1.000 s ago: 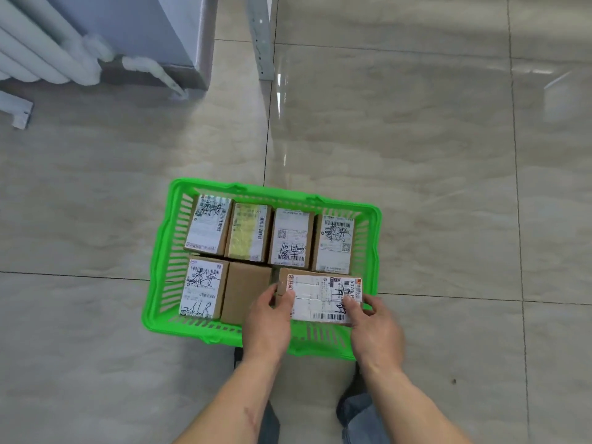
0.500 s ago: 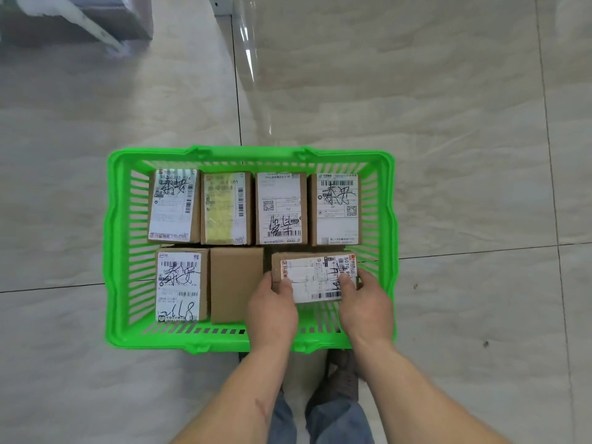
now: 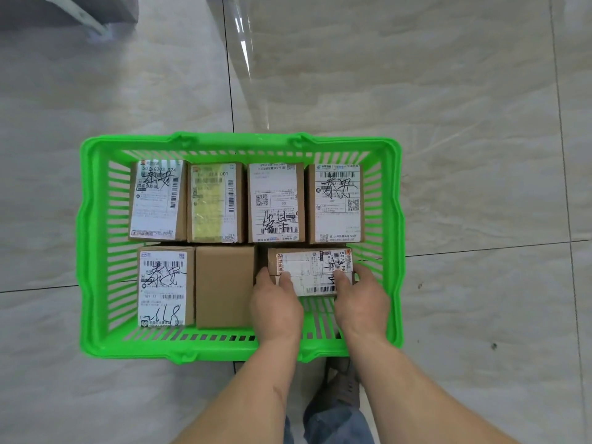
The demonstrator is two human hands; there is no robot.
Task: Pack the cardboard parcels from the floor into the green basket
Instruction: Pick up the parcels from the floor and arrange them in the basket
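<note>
Had both hands, left hand [image 3: 276, 304] and right hand [image 3: 361, 301], clamped on the last parcel [image 3: 310, 270], long axis sideways across the basket [image 3: 96, 238] gap.

Even, bright lighting; glare streak noted on the floor tiles [image 3: 246, 49] at top edge; slight wide-angle bowing observed.

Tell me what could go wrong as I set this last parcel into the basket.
The sideways parcel, held by your left hand and right hand, sits crosswise to the others. It may leave an awkward gap by the near wall of the green basket. Your fingers could also get pinched against the plain brown box beside it.
</note>
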